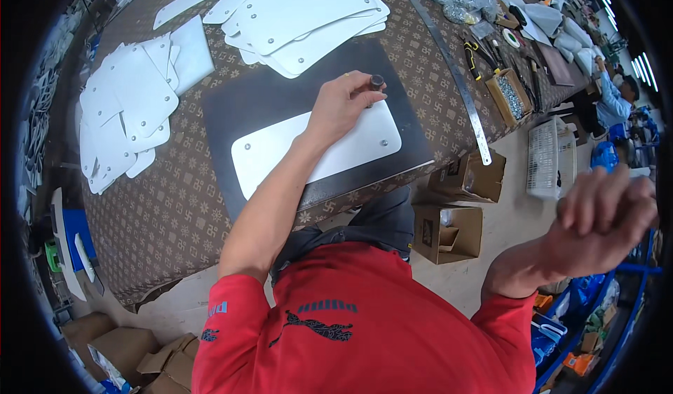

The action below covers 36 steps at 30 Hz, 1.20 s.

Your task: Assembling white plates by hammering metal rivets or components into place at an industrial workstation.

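Note:
A white rounded panel (354,145) with metal snap fittings near its corners lies on a dark mat (263,96) in front of me. At its far right corner my left hand (340,106) is closed round a short dark cylindrical setting punch (377,83), held upright. My left forearm covers part of the panel. Far out to the right, my right hand (606,212) is raised and curled into a fist, smeared by motion. What it grips, if anything, cannot be made out.
White panels with fittings are piled at the left (130,106) and the back (308,15). A metal ruler (456,71), pliers (471,59) and a box of small metal parts (509,96) lie right. Cardboard boxes (449,229) and a white basket (543,159) stand below. Another person (617,103) sits beyond.

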Available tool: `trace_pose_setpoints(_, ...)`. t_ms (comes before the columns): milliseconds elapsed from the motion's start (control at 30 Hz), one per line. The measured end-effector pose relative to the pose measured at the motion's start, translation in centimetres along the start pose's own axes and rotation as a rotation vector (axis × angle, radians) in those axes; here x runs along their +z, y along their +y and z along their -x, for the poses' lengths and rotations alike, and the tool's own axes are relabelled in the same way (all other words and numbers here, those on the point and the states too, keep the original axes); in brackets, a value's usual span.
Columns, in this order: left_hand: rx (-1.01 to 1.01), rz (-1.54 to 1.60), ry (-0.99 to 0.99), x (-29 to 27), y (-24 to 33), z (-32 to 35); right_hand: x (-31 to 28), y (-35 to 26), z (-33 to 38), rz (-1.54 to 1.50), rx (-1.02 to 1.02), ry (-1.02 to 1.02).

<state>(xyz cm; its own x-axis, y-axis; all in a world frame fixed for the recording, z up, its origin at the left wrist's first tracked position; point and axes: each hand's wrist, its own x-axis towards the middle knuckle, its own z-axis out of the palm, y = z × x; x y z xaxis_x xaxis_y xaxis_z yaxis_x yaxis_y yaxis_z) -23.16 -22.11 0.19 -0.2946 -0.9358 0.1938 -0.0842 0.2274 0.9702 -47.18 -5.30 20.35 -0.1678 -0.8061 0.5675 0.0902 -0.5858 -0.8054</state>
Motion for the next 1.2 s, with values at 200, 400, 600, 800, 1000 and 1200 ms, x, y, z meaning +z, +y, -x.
trace_pose_setpoints(200,0.065,-0.022,0.024,0.1,-1.4,0.0,-0.8,11.2,4.0,0.939,0.654,-0.405)
trace_pose_setpoints(400,0.034,0.068,0.055,0.3,0.7,1.1,-0.7,6.4,5.6,0.654,0.730,-0.062)
trace_pose_setpoints(600,-0.043,0.133,-0.134,1.5,3.1,3.6,-1.0,4.4,7.1,0.627,0.657,-0.016)
trace_pose_setpoints(800,-0.128,0.151,-0.139,2.2,1.6,4.6,0.5,1.1,5.7,0.673,0.429,0.098)
trace_pose_setpoints(1000,0.010,-0.010,-0.154,2.5,0.3,5.4,1.6,-2.3,3.8,-0.052,-0.095,0.080)
trace_pose_setpoints(1200,0.092,-0.076,-0.161,2.8,0.6,5.0,-2.4,7.8,9.1,0.862,0.661,-0.261)
